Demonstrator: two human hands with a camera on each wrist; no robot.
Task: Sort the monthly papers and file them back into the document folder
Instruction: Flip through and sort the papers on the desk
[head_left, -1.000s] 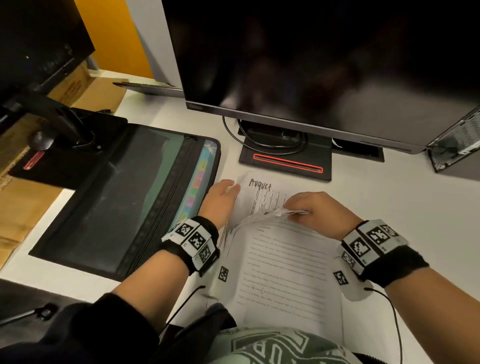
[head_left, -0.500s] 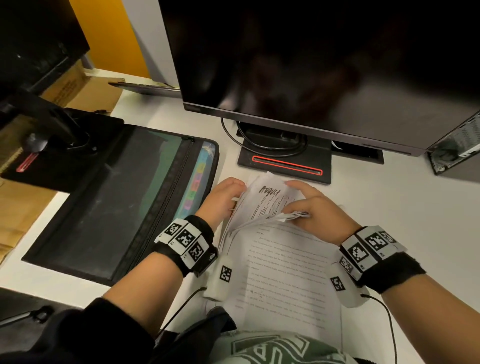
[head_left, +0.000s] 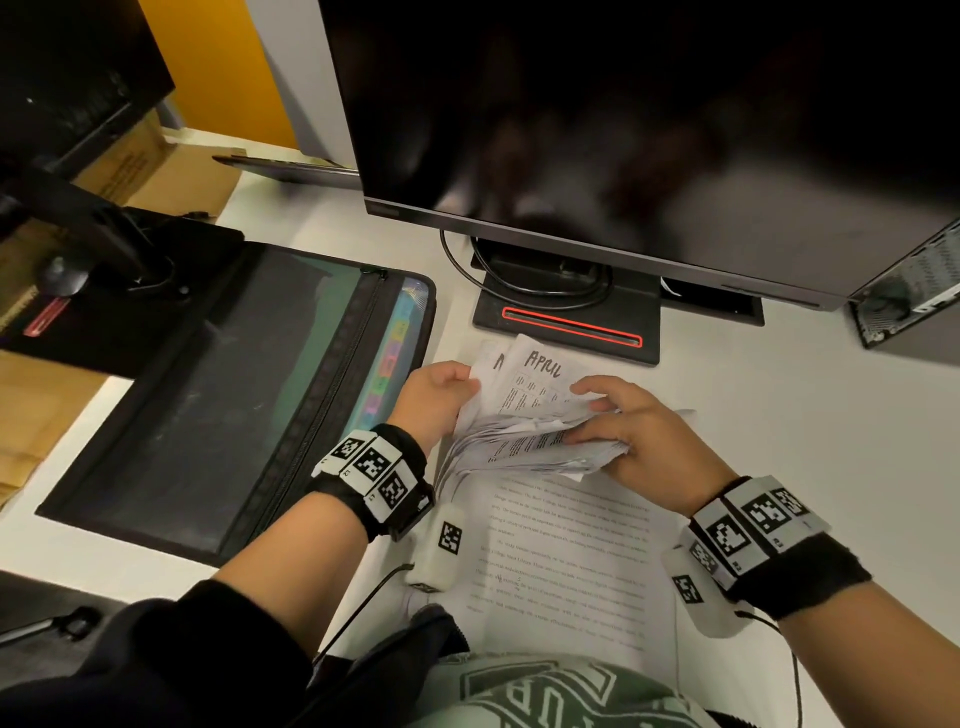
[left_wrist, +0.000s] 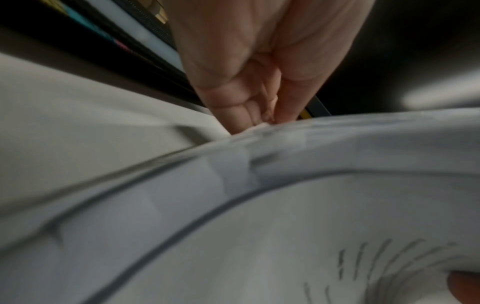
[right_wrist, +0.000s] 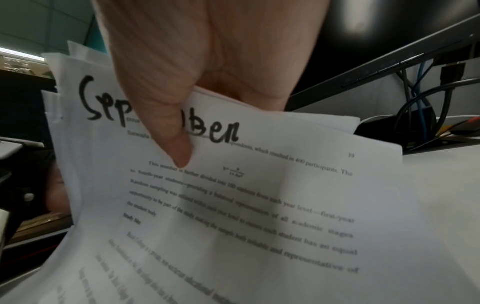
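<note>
Both hands work the papers (head_left: 524, 441) on the desk (head_left: 779, 415): the left hand (head_left: 431, 395) pinches their far-left corner, the right hand (head_left: 639, 436) grips folded-back sheets. The folder (head_left: 218, 384) lies left, nearest the left hand, its long axis running away from the person.

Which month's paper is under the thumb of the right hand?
The September sheet: the right hand pinches it, thumb across its handwritten heading. The April sheet stands behind, with no thumb on it.
</note>
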